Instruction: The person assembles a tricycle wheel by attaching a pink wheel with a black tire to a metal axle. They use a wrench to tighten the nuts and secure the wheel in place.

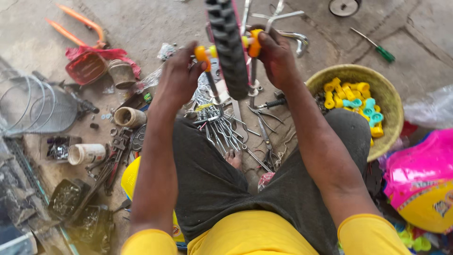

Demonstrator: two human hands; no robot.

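Holding a small black wheel (230, 47) upright between both hands, above the lap.

The wheel has a knobbly black tyre and a pink rim edge, seen edge-on; an orange cap sticks out at each side of its hub. The left hand (179, 75) has its fingers closed on the orange cap (203, 53) left of the tyre, and the right hand (277, 59) has its fingers clamped on the orange cap (255, 42) right of it. Just below the fingers lies a spread of spanners (219, 125) and pliers (266, 137) on the concrete floor. Right of the right fingers sits a woven basket (391, 104) of yellow and teal plastic parts, with a green screwdriver (377, 46) beyond. Well left of the left fingers lie a red tray (87, 67) and small tubs.
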